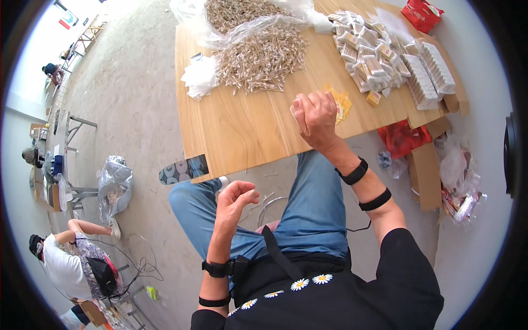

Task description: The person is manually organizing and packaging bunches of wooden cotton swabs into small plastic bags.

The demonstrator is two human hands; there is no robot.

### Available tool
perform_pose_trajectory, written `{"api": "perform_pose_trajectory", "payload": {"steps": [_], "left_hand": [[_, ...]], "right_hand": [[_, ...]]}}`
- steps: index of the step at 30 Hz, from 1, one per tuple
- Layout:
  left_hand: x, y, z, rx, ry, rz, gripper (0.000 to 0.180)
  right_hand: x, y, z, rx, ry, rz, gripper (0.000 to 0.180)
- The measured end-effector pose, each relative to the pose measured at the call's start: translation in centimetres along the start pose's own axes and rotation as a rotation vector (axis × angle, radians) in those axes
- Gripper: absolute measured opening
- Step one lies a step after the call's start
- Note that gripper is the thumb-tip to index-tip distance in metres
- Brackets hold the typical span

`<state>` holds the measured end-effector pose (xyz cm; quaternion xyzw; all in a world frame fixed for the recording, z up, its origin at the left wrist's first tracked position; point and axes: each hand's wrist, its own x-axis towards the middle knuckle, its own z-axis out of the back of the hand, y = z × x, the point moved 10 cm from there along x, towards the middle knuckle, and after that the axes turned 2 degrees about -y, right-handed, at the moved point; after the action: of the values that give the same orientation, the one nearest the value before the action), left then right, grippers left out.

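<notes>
My right hand (317, 118) is a closed fist above the near part of the wooden table (247, 129). A pale edge shows at its thumb side, but what the fingers hold is mostly hidden. Beside it lie small yellow printed cards (342, 104). Lower, over my lap and off the table, my left hand (235, 204) has its fingers curled toward the thumb, and nothing shows in it. Farther back is a heap of loose cotton swabs (261, 58). A stack of thin white bags (200, 77) touches its left side. Bagged cotton swabs (366, 55) are piled at the right.
Rows of packed swabs (421, 80) stand at the table's right edge. A large clear plastic bag (192, 22) surrounds more swabs behind. Below right are a cardboard box (424, 176) and a red bag (404, 137). A co-worker (69, 261) sits at far left near a grey bag (115, 187).
</notes>
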<state>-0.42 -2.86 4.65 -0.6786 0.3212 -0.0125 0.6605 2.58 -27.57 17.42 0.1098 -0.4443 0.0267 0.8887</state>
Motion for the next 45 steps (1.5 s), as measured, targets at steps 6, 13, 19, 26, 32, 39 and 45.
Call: {"api": "perform_pose_trajectory", "payload": {"steps": [6,13,19,26,32,39,45], "left_hand": [[-0.3,0.6,0.5,-0.016,-0.017,0.027,0.020],[0.5,0.0,0.1,0.024,-0.034,0.040,0.020],[0.9,-1.2,-0.2,0.003,-0.042,-0.010,0.017],[2.0,-3.7,-2.8,-0.025,-0.009,-0.076,0.023],[2.7,-5.7,-6.9,-0.154,0.086,-0.112,0.038],[2.9,-5.4,-6.8,-0.244,0.072,-0.107,0.035],[2.8,-4.9,-5.3,-0.210,0.037,-0.105,0.026]], "right_hand": [[-4.8,-2.6,-4.0,-0.058,0.140,-0.009,0.020],[-1.7,-2.0,-1.9,0.029,0.023,-0.045,0.022],[-5.0,-2.7,-5.4,0.017,0.179,-0.053,0.019],[-8.4,-6.3,-5.2,1.207,0.083,-1.191,0.030],[-9.8,-0.4,-5.2,1.509,0.164,-1.500,0.030],[-11.7,2.1,-5.9,1.575,0.295,-1.500,0.034],[-10.7,2.2,-5.8,1.472,0.455,-1.309,0.038]]}}
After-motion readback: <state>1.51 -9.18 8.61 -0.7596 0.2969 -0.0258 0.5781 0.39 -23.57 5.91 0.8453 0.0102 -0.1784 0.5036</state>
